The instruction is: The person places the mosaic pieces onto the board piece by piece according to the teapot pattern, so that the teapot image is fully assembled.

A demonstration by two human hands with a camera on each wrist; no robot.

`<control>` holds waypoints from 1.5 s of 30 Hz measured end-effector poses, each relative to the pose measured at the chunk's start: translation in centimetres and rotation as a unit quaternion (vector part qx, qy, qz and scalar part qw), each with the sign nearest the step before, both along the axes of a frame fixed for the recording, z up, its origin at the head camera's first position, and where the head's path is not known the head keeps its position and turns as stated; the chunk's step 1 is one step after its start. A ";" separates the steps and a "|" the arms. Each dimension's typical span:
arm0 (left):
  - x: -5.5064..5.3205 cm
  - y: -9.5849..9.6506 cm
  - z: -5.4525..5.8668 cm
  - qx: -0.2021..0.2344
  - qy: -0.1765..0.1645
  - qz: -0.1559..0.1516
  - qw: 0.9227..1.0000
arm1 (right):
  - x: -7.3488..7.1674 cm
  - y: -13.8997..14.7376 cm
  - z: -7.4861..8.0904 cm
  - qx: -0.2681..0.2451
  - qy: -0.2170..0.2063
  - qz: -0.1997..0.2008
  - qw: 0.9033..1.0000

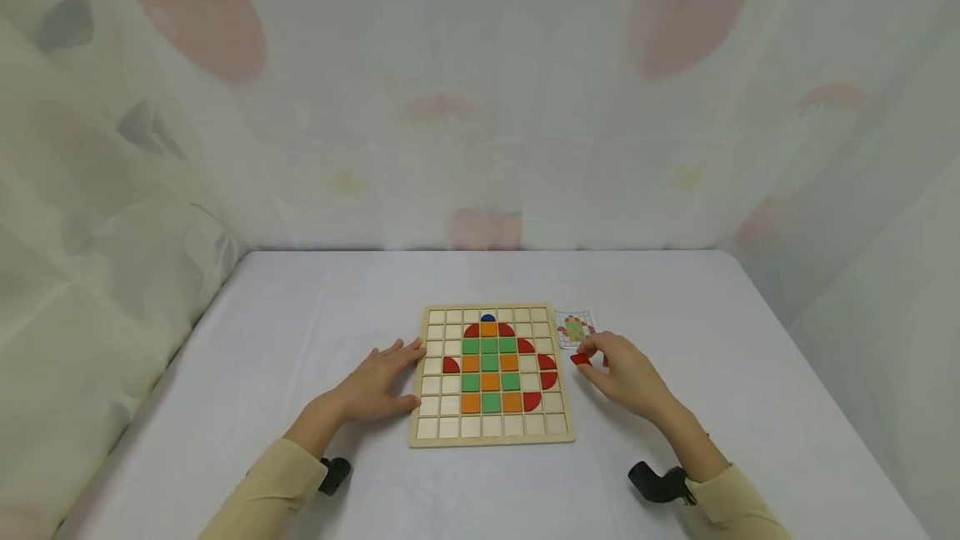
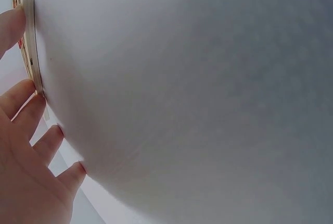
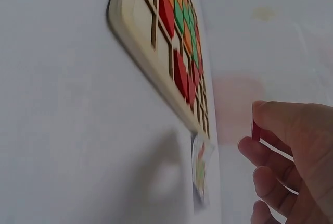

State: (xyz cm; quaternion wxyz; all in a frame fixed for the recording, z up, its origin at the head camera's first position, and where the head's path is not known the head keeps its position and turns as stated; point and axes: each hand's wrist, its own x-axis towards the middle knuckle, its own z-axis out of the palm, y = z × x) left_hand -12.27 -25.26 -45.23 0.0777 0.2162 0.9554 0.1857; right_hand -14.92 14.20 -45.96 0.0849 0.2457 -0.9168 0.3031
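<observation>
A wooden grid board (image 1: 491,442) lies on the table between the hands. Green squares (image 1: 489,345) and orange squares (image 1: 490,382) fill its middle, with red quarter-circle tiles (image 1: 548,380) around them and a blue half-round piece (image 1: 487,318) at the top. My left hand (image 1: 372,386) is spread at the board's left edge, thumb and fingertips against the frame. Just right of the board, my right hand (image 1: 628,375) pinches a red tile (image 1: 580,358) between thumb and index finger. In the right wrist view that red tile (image 3: 255,131) shows edge-on, raised off the table.
A small picture card (image 1: 574,327) with a coloured grid pattern lies by the board's upper right edge, beyond the right hand. Black wrist devices (image 1: 658,483) sit below both sleeves. A patterned white curtain (image 1: 480,107) hangs behind the table.
</observation>
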 end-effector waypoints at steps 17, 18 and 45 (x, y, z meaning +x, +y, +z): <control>0.2 0.6 0.5 0.000 -0.023 0.011 1.000 | 0.0 -8.1 0.6 -0.010 -0.023 0.069 0.997; 0.2 0.6 0.5 0.000 -0.023 0.011 1.000 | 0.1 -8.5 0.6 -0.009 -0.026 0.073 0.997; 0.2 0.1 0.3 0.003 -0.023 0.011 1.000 | 0.8 -15.9 -0.7 0.061 0.010 0.106 0.992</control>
